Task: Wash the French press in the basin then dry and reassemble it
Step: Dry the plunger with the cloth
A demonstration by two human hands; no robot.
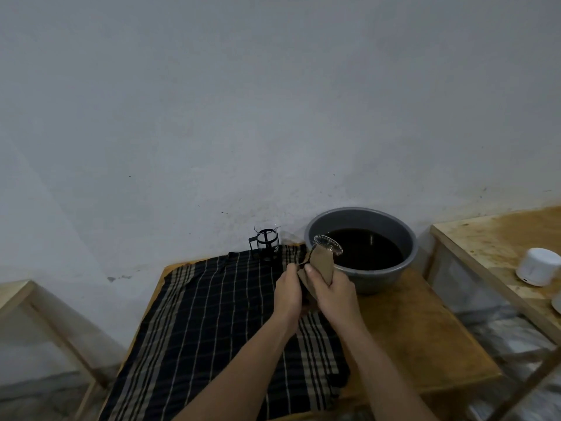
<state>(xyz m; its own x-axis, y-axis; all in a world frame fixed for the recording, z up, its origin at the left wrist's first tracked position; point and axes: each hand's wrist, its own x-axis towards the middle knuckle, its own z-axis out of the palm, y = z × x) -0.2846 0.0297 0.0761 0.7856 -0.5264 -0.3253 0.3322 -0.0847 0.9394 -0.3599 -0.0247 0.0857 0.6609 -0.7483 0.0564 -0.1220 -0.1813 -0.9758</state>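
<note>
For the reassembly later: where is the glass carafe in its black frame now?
In the head view, the carafe stands upright at the table's far edge by the wall, on the checked cloth, left of the grey basin.

Both hands meet over the bench's middle: the right hand (332,294) grips a tan cloth (321,265) wrapped about the plunger's filter disc (329,244), the left hand (288,294) pinching beside it. The grey basin (362,279) of dark water sits at the far right corner, the glass carafe (266,240) at the far edge on the plaid cloth (212,314).
</note>
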